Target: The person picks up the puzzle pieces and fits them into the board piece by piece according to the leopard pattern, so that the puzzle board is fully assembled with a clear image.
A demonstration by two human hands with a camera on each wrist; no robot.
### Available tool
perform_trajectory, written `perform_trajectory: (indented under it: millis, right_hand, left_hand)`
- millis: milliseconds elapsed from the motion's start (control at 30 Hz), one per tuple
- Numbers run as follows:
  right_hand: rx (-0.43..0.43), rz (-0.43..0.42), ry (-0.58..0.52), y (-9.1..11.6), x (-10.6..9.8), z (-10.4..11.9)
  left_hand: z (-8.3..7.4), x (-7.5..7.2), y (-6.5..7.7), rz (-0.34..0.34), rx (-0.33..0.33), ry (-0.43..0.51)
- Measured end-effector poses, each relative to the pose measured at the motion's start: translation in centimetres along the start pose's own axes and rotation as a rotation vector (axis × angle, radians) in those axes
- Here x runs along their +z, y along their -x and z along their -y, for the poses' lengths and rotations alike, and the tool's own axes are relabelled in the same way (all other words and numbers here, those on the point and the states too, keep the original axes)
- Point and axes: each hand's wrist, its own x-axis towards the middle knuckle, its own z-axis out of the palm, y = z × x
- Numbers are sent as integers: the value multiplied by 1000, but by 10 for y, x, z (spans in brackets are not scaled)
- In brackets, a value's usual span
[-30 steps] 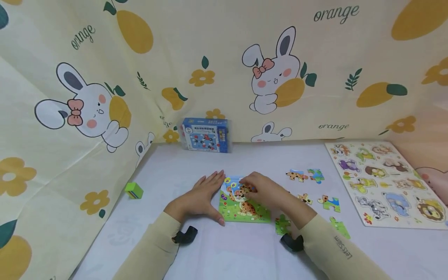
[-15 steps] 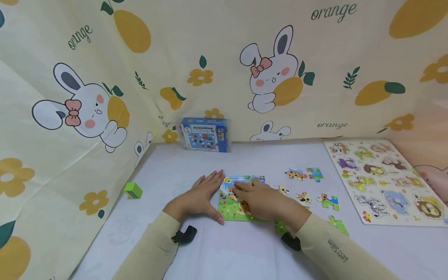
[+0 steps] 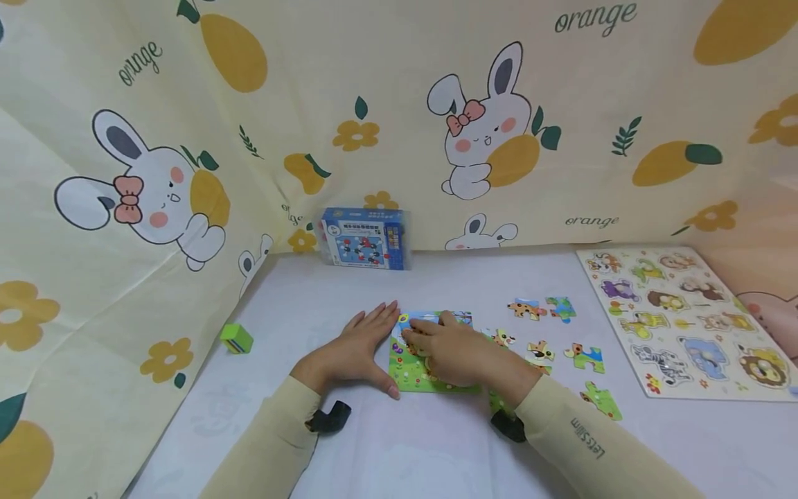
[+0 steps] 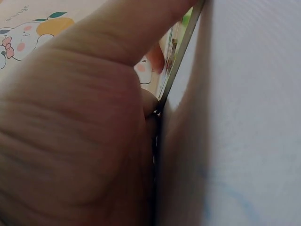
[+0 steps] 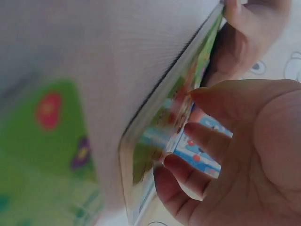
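Note:
A small jigsaw puzzle board (image 3: pixel 408 376) with a green meadow and blue sky lies flat at the middle of the table. Along its left edge my left hand (image 3: pixel 352 357) rests with straight fingers, thumb at the near corner. My right hand (image 3: pixel 451 350) is over the board, its fingers spread and fingertips touching the picture; much of the leopard picture is hidden beneath it. In the right wrist view the fingertips (image 5: pixel 195 94) meet the board's face without curling round anything. To the right lie several loose jigsaw pieces, among them a green one (image 3: pixel 601 400) and a blue-green one (image 3: pixel 561 309).
A large animal peg board (image 3: pixel 679 322) lies at the right. Toward the back stands a blue box (image 3: pixel 364 239) in clear wrapping. A small green block (image 3: pixel 237 338) sits at the left, near the patterned cloth wall (image 3: pixel 374 90).
One second ago my right hand pinched a jigsaw piece over the board's upper part. Since then its fingers have spread onto the picture and shifted slightly left. My left hand stays in place.

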Motion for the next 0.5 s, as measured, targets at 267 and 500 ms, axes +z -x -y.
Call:
perform_trajectory:
  millis: [267, 500]
  right_hand:
    - [-59, -44, -323, 18, -1, -19]
    - [-5, -222, -612, 46, -13, -42]
  left_hand:
    - [-1, 1, 1, -4, -9, -2]
    - [-2, 0, 0, -5, -21, -17]
